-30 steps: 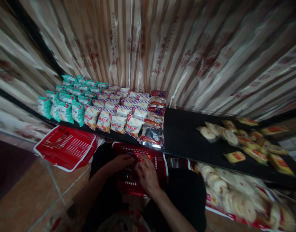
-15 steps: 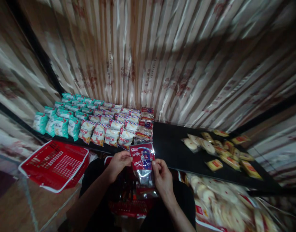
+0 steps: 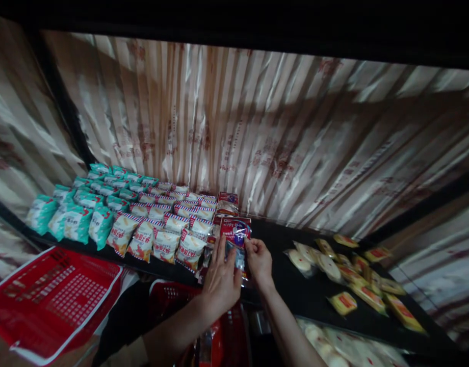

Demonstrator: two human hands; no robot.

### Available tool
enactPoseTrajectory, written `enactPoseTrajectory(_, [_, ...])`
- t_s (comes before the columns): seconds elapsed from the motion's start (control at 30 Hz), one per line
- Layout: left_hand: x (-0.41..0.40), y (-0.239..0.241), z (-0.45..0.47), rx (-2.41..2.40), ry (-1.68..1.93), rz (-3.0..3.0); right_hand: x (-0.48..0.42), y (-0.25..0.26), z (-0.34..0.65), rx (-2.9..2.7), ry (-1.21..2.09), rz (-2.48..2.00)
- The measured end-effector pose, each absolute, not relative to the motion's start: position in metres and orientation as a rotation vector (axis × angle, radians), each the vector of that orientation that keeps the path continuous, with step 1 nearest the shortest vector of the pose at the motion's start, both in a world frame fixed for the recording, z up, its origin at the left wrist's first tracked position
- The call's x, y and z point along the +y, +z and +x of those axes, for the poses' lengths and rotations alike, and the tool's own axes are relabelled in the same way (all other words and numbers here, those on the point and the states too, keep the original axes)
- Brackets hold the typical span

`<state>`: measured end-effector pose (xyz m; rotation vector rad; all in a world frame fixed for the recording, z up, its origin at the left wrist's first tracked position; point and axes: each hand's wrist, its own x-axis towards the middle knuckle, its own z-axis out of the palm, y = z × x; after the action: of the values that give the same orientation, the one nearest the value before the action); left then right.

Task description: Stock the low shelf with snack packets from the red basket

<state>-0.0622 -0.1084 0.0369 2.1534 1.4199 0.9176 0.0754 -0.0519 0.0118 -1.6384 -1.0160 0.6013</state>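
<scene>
A red-and-blue snack packet (image 3: pixel 234 230) with a silvery lower part is at the front of the dark red packets on the black shelf. My right hand (image 3: pixel 259 262) pinches its right edge between thumb and fingers. My left hand (image 3: pixel 222 278) lies with stretched fingers against the packet's lower left, covering part of it. Behind it stands another dark red packet (image 3: pixel 227 202) in the same column. Directly left are rows of white snack bags (image 3: pixel 165 245) with striped tops.
Teal snack bags (image 3: pixel 77 223) fill the left of the black shelf (image 3: pixel 272 285). Flat round cakes (image 3: pixel 298 260) and yellow packets (image 3: pixel 343 303) lie scattered on the right. Below are a red basket (image 3: pixel 62 300), a second red basket (image 3: pixel 171 293) and a clear bag of round cakes (image 3: pixel 345 344). A dark beam (image 3: pixel 234 23) runs overhead.
The packet has moved from above my lap forward onto the shelf by the dark red packets. My left hand has gone from pinching its edge to lying flat-fingered against it.
</scene>
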Motion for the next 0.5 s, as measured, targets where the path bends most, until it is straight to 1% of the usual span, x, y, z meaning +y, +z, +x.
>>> enactPoseTrajectory(0.2, [-0.069,0.031,-0.048,1.47,0.777,2.365,0.009,0.016,0.076,-1.119,0.414,-1.785])
enactPoseTrajectory(0.5, [-0.027,0.029,-0.036,1.628,0.583,2.377,0.064,0.01,0.074,-1.264,0.33,-1.855])
